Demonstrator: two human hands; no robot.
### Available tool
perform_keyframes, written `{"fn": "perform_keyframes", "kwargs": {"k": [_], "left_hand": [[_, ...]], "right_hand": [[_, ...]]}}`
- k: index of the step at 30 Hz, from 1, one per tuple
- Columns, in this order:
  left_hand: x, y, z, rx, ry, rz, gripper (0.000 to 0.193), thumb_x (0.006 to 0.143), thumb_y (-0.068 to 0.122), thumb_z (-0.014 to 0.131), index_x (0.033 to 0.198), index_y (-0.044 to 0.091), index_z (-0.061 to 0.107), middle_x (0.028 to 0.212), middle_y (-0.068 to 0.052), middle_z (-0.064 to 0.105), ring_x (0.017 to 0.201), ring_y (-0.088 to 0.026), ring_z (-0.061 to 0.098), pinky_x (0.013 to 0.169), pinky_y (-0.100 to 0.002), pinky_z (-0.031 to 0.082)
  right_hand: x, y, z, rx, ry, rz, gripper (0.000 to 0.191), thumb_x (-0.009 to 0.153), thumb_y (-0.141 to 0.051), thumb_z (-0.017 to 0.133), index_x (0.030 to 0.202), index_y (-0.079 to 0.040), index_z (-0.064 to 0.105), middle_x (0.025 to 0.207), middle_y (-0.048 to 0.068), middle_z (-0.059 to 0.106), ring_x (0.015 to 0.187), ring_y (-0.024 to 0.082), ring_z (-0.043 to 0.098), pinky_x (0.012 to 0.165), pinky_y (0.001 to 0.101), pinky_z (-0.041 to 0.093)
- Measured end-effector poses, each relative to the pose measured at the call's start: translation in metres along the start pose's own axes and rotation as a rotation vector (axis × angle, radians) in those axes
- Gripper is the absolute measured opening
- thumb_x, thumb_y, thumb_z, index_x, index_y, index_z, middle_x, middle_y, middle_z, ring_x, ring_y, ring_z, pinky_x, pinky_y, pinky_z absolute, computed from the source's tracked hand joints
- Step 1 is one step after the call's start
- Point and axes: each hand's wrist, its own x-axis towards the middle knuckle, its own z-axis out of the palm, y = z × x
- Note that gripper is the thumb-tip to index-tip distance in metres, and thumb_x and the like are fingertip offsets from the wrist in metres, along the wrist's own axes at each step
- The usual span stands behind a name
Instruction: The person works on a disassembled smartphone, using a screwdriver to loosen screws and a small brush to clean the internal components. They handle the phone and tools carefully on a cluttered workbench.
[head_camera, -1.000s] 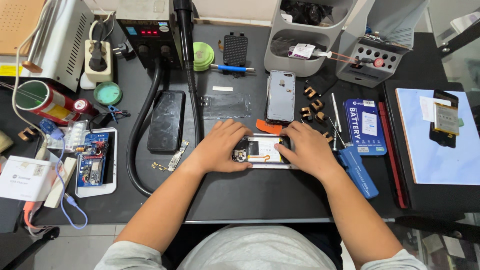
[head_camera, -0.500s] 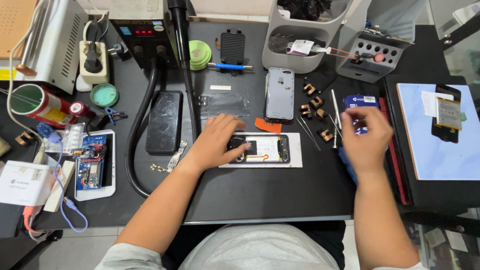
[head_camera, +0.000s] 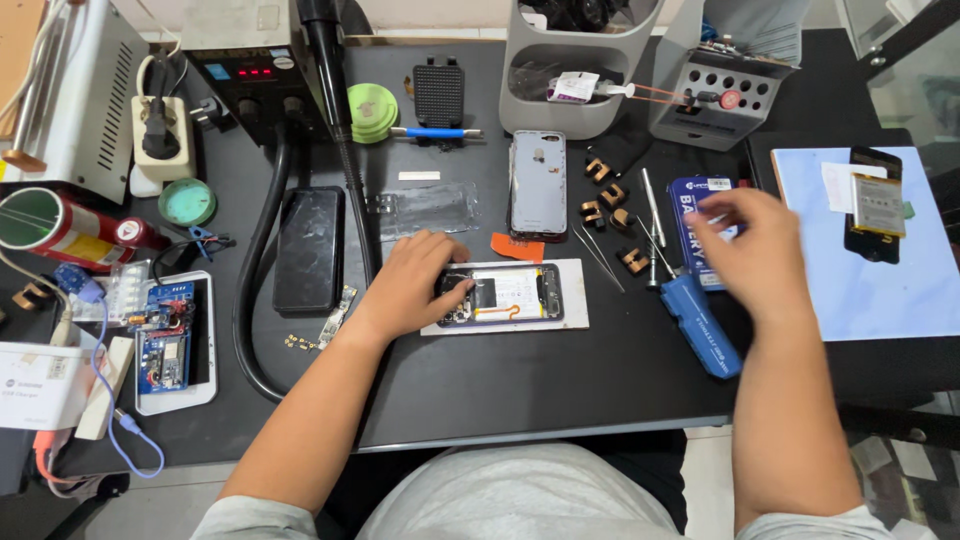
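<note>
A black workbench (head_camera: 560, 390) is seen from above, with two bare hands at work. One opened phone (head_camera: 503, 295), its back removed and its battery and boards exposed, is laid flat on one white pad (head_camera: 575, 315) at the centre of the bench. The left hand (head_camera: 415, 280) is rested on the phone's left end, at nine o'clock from it, with the fingers curled narrow and the fingertips pressed on the open body. The right hand (head_camera: 757, 250) is held above the bench at three o'clock from the phone, well apart from it; it is blurred, its fingers are loosely bent, and whether anything is pinched cannot be told.

Under the right hand one blue printed box (head_camera: 697, 215) is partly covered, and one blue handled tool (head_camera: 700, 325) is laid at five o'clock from it. Four small brown clips (head_camera: 610, 215) and two thin metal tools (head_camera: 650, 215) are scattered between the phone and the box. At twelve o'clock from the phone one grey phone back cover (head_camera: 537, 183) is laid, with one orange pick (head_camera: 517, 247) just below it. At ten o'clock one clear film (head_camera: 425, 210) is seen, and further left one black phone (head_camera: 309, 248) is laid face down. One phone frame with a blue circuit board (head_camera: 168, 335) is placed at nine o'clock, near the bench edge. One pale blue mat (head_camera: 860, 260) bearing one more opened phone (head_camera: 875, 203) is set at two o'clock.
</note>
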Motion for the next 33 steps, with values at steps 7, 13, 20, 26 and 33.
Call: {"fn": "perform_keyframes", "kwargs": {"k": [7, 13, 20, 26, 33], "left_hand": [[-0.001, 0.002, 0.001, 0.005, -0.004, -0.015, 0.027, 0.086, 0.022, 0.076, 0.103, 0.006, 0.062, 0.099, -0.007, 0.062, 0.096, -0.03, 0.057, 0.087, -0.042, 0.043], [-0.003, 0.005, -0.002, -0.01, 0.101, -0.051, 0.023, 0.087, 0.013, 0.074, 0.106, 0.006, 0.062, 0.101, -0.006, 0.063, 0.097, -0.027, 0.06, 0.088, -0.04, 0.043], [-0.001, 0.007, -0.002, -0.009, 0.121, -0.063, 0.022, 0.086, 0.012, 0.074, 0.104, 0.007, 0.064, 0.097, -0.007, 0.063, 0.096, -0.028, 0.06, 0.085, -0.04, 0.042], [-0.003, 0.006, -0.003, 0.016, 0.121, -0.046, 0.022, 0.087, 0.013, 0.074, 0.105, 0.006, 0.063, 0.098, -0.007, 0.062, 0.095, -0.028, 0.058, 0.085, -0.04, 0.042], [-0.005, 0.004, -0.002, 0.016, 0.109, -0.004, 0.021, 0.086, 0.012, 0.074, 0.103, 0.007, 0.063, 0.1, -0.007, 0.063, 0.095, -0.029, 0.058, 0.084, -0.04, 0.042]], "right_hand": [[-0.009, -0.038, 0.027, -0.24, -0.393, 0.087, 0.036, 0.077, -0.036, 0.083, 0.101, -0.011, 0.078, 0.089, 0.005, 0.077, 0.081, 0.022, 0.073, 0.07, 0.0383, 0.056], [-0.008, -0.019, 0.004, -0.339, -0.229, 0.18, 0.028, 0.089, -0.036, 0.077, 0.106, -0.014, 0.078, 0.094, 0.007, 0.077, 0.084, 0.025, 0.075, 0.073, 0.0395, 0.056], [-0.026, -0.021, 0.013, -0.39, -0.365, 0.117, 0.037, 0.075, -0.04, 0.084, 0.096, -0.011, 0.075, 0.086, 0.005, 0.077, 0.082, 0.028, 0.074, 0.07, 0.042, 0.056], [-0.042, -0.032, 0.038, -0.612, -0.332, 0.017, 0.034, 0.077, -0.036, 0.082, 0.102, -0.013, 0.074, 0.081, 0.006, 0.074, 0.082, 0.031, 0.072, 0.07, 0.0452, 0.056], [-0.046, -0.028, 0.045, -0.553, -0.248, 0.047, 0.024, 0.08, -0.025, 0.075, 0.098, -0.01, 0.073, 0.079, 0.008, 0.073, 0.08, 0.031, 0.072, 0.068, 0.0458, 0.055]]}}
